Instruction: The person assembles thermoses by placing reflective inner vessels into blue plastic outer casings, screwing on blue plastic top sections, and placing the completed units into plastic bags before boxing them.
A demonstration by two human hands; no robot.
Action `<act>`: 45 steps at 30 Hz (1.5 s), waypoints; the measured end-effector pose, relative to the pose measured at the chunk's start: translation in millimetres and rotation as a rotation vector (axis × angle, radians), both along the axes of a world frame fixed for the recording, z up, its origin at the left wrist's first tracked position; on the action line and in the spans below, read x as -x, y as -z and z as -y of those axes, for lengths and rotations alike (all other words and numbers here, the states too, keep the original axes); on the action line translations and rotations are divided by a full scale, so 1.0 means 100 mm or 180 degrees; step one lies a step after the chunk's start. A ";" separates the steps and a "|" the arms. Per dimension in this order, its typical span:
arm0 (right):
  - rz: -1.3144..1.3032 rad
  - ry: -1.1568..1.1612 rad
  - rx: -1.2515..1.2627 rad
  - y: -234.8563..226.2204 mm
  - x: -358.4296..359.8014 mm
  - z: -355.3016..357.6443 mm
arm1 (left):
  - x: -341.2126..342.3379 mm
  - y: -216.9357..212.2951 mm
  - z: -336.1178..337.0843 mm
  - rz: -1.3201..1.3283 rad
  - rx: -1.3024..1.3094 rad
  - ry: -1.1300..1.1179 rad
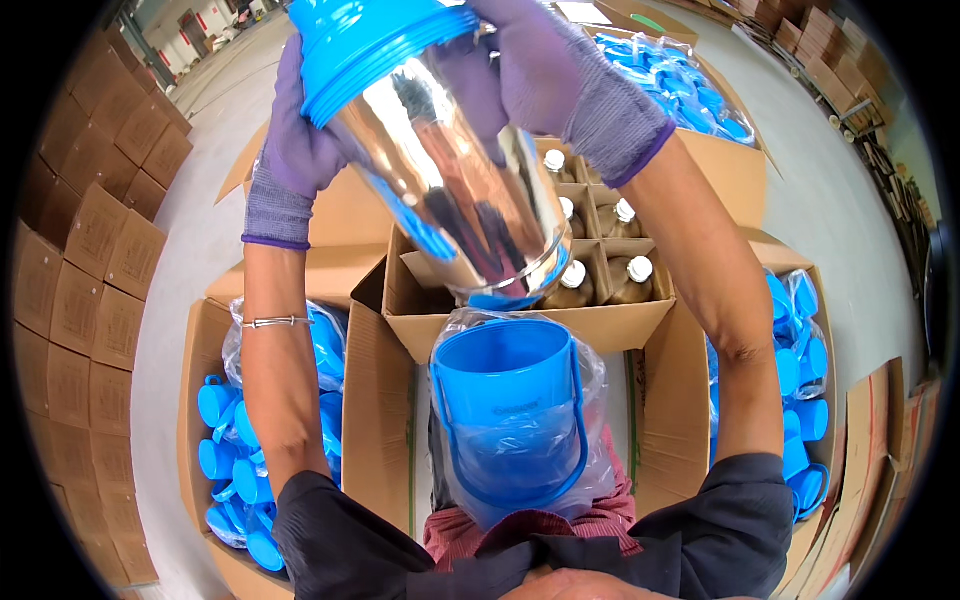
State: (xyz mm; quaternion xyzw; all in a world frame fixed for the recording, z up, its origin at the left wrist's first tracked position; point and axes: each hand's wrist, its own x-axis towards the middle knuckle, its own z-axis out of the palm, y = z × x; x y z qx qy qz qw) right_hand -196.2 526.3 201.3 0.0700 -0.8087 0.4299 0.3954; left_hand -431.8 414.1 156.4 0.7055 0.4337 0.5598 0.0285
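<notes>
Both gloved hands hold a mirror-silver vacuum flask liner (450, 170) up in front of me, tilted, its lower end toward me. A blue ribbed plastic collar (385, 45) sits around its upper end. My left hand (305, 140) is closed against the collar's side, the fingers partly hidden behind it. My right hand (535, 75) grips the liner's upper right side. Below, a blue plastic jug body (510, 400) with a thin blue handle stands open-mouthed on my lap, a clear plastic bag bunched around it.
A divided carton (530, 325) holds several silver-brown liners with white tips. Open cartons of blue cups stand at left (195, 420) and right (825, 490). A further carton of bagged blue parts (670, 85) is behind. Stacked brown boxes (95, 290) line the left.
</notes>
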 end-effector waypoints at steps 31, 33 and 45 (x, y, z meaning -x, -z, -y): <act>0.3051 0.0754 0.2064 1.78 -1.72 1.13 | -1.39 1.39 1.29 0.1013 0.3898 0.0502; 0.3383 0.0767 0.1295 1.68 -1.70 0.96 | -1.18 1.41 1.17 0.0480 0.3982 0.0829; 0.1018 -0.1256 0.3611 2.28 -0.96 0.74 | -1.79 1.43 1.25 0.1117 0.3189 -0.0121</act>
